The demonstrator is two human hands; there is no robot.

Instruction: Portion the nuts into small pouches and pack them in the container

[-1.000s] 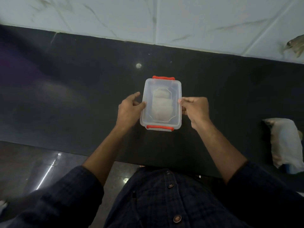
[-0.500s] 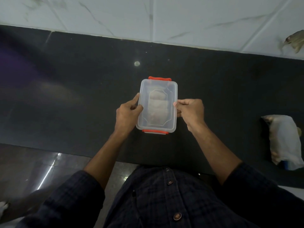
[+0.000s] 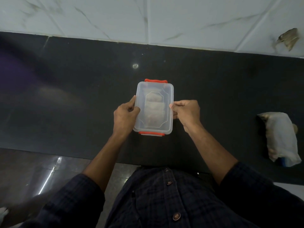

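While the lidded clear container sits mid-frame on the dark counter, the left hand and right hand grip its long sides. Pale pouches show inside. It is probably light, stiff and slick; side holds suit it.

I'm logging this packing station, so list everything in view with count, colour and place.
container: one, clear with lid on, red clips at both ends, centre of counter
pouches: several, pale, inside container; exact count unclear
counter: one, black, across the middle
bag: one, whitish plastic, right end of counter
wall tiles: white marbled, behind counter
left hand: grip on container's left edge
right hand: grip on container's right edge
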